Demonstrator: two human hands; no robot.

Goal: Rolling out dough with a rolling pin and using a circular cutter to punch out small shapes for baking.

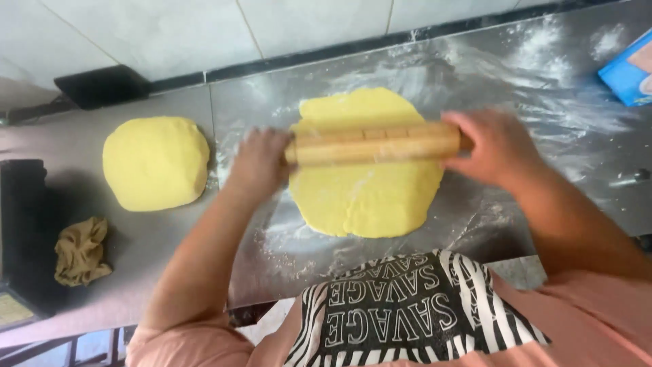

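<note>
Both hands clenched on the wooden rolling pin (377, 143) — left hand (259, 162), right hand (494, 146) at its ends. It lies across the yellow dough sheet (367, 194), mid-bench (557, 156), floured steel. Dough looks soft, tearable — pin stiff, grip ends only.

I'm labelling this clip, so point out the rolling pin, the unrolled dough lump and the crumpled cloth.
rolling pin (377, 143): head view, middle of the wooden barrel.
unrolled dough lump (155, 162): head view, centre of its yellow top.
crumpled cloth (81, 251): head view, middle of the tan folds.
</note>
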